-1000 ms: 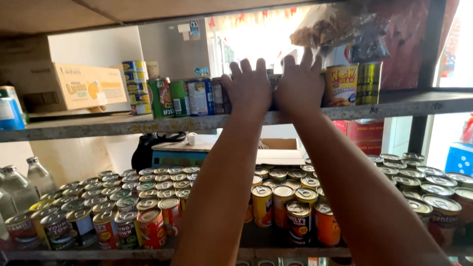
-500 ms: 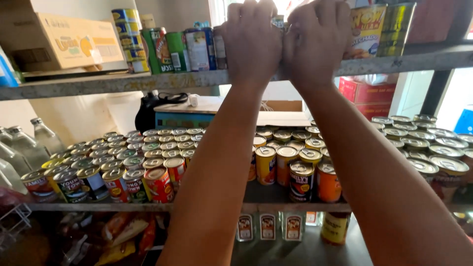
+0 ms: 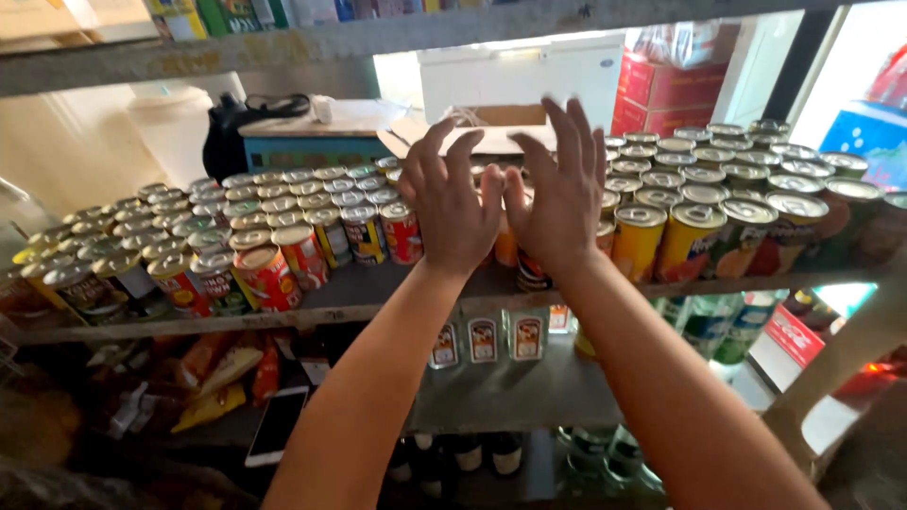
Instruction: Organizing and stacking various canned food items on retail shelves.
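Behind both raised hands, rows of tins (image 3: 283, 231) with red, yellow and green labels. Right of them, yellow-labelled tins (image 3: 661, 236). Below, three small white-and-red packets (image 3: 482, 340); lower left, orange snack bags (image 3: 222, 373). Beyond, up right, red cartons (image 3: 671, 90), perhaps cardboard.

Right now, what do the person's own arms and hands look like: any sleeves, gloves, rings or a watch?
Both forearms are bare as far as the frame shows, with no sleeves. The left hand and right hand wear no gloves, and no rings, watch or bracelet show.
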